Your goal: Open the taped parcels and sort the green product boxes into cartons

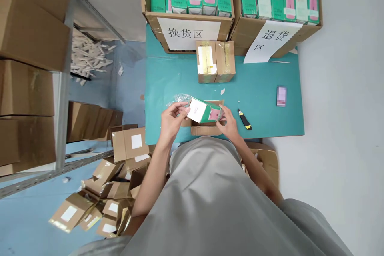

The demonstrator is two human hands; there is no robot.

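Between my two hands is a green-and-white product box (207,113) with a pink bottle-like picture on one side, lying tilted. My left hand (173,118) grips its white end between thumb and fingers. At the other end, my right hand (228,122) has its fingers closed around the box. Beneath it, near the table's front edge, sits an opened small cardboard carton (207,130), partly hidden by the product box. Crumpled clear plastic wrap (182,98) lies just behind my left hand. A black-and-yellow box cutter (245,120) rests to the right of my right hand.
Two taped cartons (216,76) stand on the green table (261,88). Behind them are two large cardboard boxes, left (150,22) and right (238,32), holding several product boxes. A small pinkish item (281,97) lies at right. Shelved cartons (30,88) and discarded cartons (115,190) are at left.
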